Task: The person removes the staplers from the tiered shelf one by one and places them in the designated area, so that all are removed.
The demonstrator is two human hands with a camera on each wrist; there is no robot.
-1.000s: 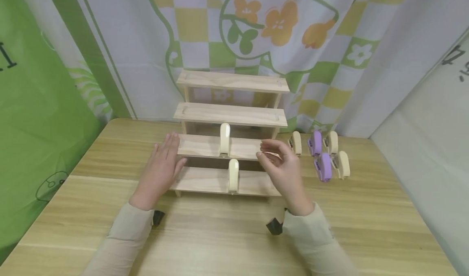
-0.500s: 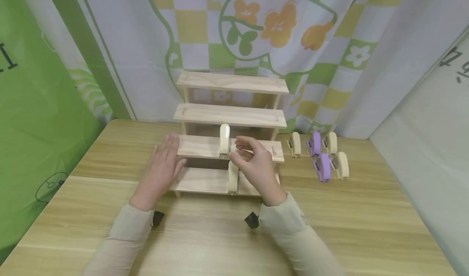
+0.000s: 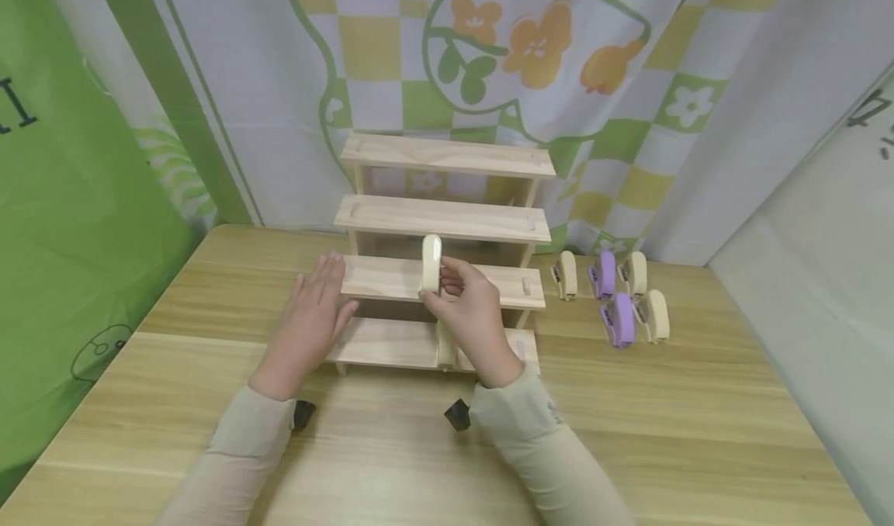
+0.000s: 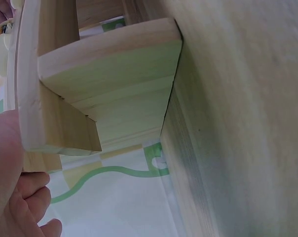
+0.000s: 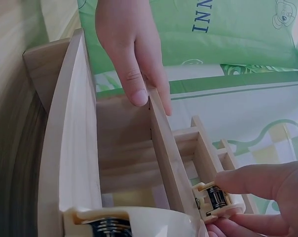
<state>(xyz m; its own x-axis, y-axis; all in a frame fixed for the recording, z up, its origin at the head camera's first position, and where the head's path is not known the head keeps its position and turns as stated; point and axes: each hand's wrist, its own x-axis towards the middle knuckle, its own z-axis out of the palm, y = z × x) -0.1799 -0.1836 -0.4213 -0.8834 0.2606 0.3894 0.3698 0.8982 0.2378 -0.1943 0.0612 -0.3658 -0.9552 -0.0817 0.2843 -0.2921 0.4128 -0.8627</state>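
A stepped wooden rack [image 3: 380, 278] with tiered shelves stands on the table. On its second shelf from the bottom, my right hand [image 3: 471, 313] pinches a cream mini stapler [image 3: 431, 262] between thumb and fingers; the right wrist view shows the stapler's [image 5: 218, 200] end with dark metal inside. Directly below, another cream stapler [image 3: 445, 347] stands on the lowest shelf, partly hidden by that hand. My left hand [image 3: 303, 324] rests against the left end of the same second shelf, fingers extended; in the left wrist view its fingers [image 4: 33, 195] lie beside the wood.
To the right of the rack, two purple staplers [image 3: 618, 320] and several cream or beige ones [image 3: 653, 316] stand in a cluster on the wooden table [image 3: 698, 410]. A patterned curtain [image 3: 391, 45] hangs right behind the rack.
My right hand has moved left along the shelf from its right end to the cream stapler and taken hold of it. The left hand has stayed in place.
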